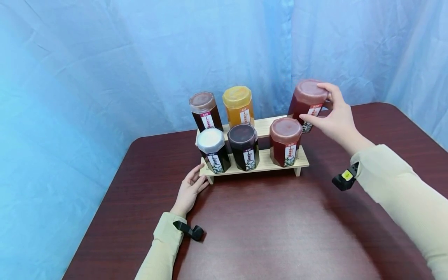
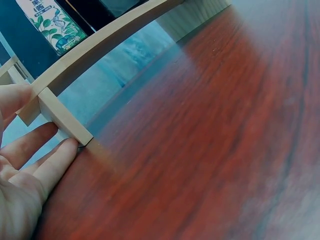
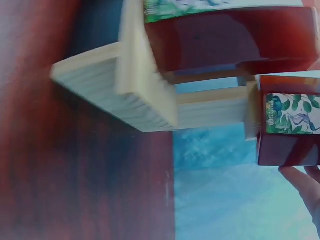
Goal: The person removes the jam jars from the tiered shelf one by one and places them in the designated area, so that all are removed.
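Left wrist: close behind left fingers (image 2: 57,165), tilted, facing shelf (image 2: 62,72) front just right of them. Right wrist: close below right fingers (image 3: 302,186), turned sideways, facing shelf end and jar (image 3: 290,120). Head: high, farthest off, behind all fingers, facing forward-down; shares shelf with both.

I count one rack (image 1: 265,158), three jars (image 1: 243,149) at its front, three at its back, two hands (image 1: 336,120) beside it, one table (image 1: 266,221) beneath.
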`<state>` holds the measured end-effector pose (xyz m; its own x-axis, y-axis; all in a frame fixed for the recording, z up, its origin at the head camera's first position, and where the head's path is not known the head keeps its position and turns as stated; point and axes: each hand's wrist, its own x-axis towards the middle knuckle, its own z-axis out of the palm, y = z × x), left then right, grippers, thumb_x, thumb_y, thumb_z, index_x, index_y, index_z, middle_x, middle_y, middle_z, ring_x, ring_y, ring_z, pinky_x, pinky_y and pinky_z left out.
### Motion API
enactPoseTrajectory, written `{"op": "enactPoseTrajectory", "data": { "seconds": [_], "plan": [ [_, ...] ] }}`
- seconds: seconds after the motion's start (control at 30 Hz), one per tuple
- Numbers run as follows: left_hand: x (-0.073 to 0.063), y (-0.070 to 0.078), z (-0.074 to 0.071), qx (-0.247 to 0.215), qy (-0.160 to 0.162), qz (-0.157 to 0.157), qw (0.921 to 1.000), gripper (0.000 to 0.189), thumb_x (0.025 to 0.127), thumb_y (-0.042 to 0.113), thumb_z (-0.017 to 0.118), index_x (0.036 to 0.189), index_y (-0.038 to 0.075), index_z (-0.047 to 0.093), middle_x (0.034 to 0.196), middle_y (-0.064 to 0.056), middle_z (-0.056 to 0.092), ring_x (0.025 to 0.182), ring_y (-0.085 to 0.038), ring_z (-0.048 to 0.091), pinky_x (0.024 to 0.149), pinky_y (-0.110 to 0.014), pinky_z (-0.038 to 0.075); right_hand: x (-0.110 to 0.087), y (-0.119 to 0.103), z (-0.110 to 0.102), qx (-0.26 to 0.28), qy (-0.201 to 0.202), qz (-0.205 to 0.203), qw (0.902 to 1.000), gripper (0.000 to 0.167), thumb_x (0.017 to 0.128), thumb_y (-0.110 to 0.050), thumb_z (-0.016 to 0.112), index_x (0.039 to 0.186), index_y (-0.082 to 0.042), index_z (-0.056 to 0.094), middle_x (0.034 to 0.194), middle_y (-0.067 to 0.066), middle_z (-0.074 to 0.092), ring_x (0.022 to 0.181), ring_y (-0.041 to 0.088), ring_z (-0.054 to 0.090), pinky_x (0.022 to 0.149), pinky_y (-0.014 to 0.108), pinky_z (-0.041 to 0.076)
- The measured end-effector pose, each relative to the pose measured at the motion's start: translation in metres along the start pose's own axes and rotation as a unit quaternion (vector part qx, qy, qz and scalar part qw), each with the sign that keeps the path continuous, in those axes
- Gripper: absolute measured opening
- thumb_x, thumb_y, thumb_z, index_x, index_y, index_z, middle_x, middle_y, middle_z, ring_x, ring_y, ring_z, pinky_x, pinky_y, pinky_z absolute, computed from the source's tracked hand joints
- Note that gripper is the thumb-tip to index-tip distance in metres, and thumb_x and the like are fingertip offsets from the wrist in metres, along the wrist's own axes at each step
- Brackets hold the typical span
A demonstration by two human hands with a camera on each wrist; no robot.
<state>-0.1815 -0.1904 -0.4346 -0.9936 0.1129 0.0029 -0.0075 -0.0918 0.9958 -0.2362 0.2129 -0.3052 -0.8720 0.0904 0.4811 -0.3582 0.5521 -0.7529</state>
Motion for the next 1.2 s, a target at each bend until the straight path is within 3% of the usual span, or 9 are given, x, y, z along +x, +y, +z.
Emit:
{"op": "enactPoseTrajectory", "data": {
  "seconds": [0.13,0.3,0.53,0.9,1.2],
  "plan": [
    [0.0,0.0,0.0,0.0,0.001,0.0,1.0,0.048,0.097,0.0,0.046,0.144,0.002,0.034,0.143,-0.024,0.039,0.104,-0.004,0.058,0.089,-0.027,0.05,-0.012,0.007,-0.001,0.037,0.035,-0.007,0.9987,0.082,0.073,-0.008,0.08,0.14,-0.029,0.037,0.127,0.007,0.056,0.093,-0.008,0.052,0.071,0.004,0.043],
    [0.0,-0.002,0.001,0.001,-0.001,-0.004,1.0,0.048,0.098,-0.001,0.045,0.144,0.002,0.034,0.144,-0.024,0.038,0.104,-0.004,0.057,0.09,-0.028,0.05,-0.023,0.015,-0.004,0.077,0.067,-0.01,0.9947,0.081,0.072,-0.001,0.079,0.139,-0.026,0.039,0.122,-0.009,0.057,0.094,-0.006,0.056,0.071,0.005,0.046],
    [0.001,-0.004,0.001,0.01,-0.005,-0.003,0.9999,0.047,0.098,0.003,0.048,0.144,0.004,0.036,0.144,-0.021,0.04,0.108,-0.007,0.056,0.092,-0.029,0.049,-0.04,0.026,-0.015,0.085,0.093,0.014,0.9919,0.083,0.072,0.0,0.078,0.139,-0.026,0.037,0.122,-0.012,0.051,0.093,0.0,0.056,0.074,0.004,0.045],
    [0.001,-0.001,0.0,0.007,-0.012,-0.003,0.9999,0.048,0.098,0.002,0.047,0.144,0.005,0.036,0.145,-0.02,0.039,0.11,-0.007,0.055,0.093,-0.031,0.048,-0.053,0.046,-0.048,0.035,0.056,0.003,0.9978,0.083,0.07,0.004,0.077,0.14,-0.023,0.041,0.124,-0.015,0.05,0.097,-0.008,0.053,0.073,0.0,0.043],
    [0.002,0.0,-0.002,0.006,-0.004,-0.003,1.0,0.048,0.097,0.0,0.047,0.144,0.004,0.036,0.145,-0.019,0.039,0.105,-0.004,0.057,0.094,-0.033,0.048,-0.061,0.073,-0.073,-0.064,0.065,0.037,0.9952,0.085,0.074,-0.007,0.078,0.143,-0.032,0.034,0.139,0.002,0.046,0.091,-0.017,0.044,0.073,-0.005,0.036]
  ]
}}
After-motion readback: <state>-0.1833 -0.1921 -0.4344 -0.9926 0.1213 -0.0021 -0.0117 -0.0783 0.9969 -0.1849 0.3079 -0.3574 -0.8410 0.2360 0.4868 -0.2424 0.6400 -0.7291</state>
